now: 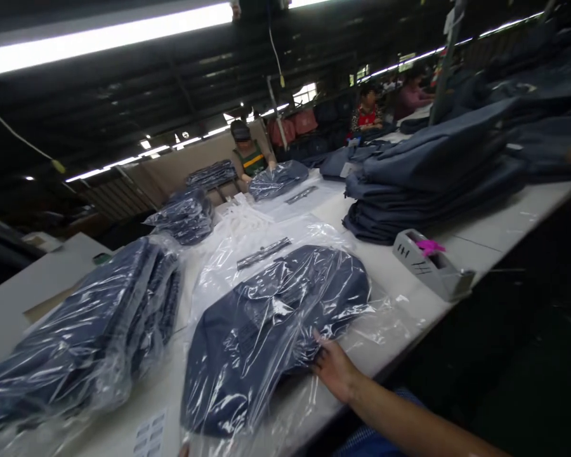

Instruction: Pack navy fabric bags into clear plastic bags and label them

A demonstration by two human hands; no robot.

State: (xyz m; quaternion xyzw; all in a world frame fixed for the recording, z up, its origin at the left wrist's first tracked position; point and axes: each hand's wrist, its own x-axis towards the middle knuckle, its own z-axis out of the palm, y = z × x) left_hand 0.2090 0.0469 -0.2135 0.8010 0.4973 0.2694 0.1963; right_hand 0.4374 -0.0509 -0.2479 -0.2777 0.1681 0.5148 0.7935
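Observation:
A folded dark blue fabric piece inside a clear plastic bag lies in front of me on the white table. My right hand grips its near edge, thumb on top and fingers curled partly out of sight underneath. Of my left hand, just a fingertip shows at the bottom of the picture, beside the bag's lower left corner; its other fingers are out of frame.
Bagged dark blue pieces are stacked at left. Unbagged dark blue cloth is piled at right, behind a grey tape dispenser. A sheet of labels lies near the front. Across the table, a co-worker handles another bagged piece.

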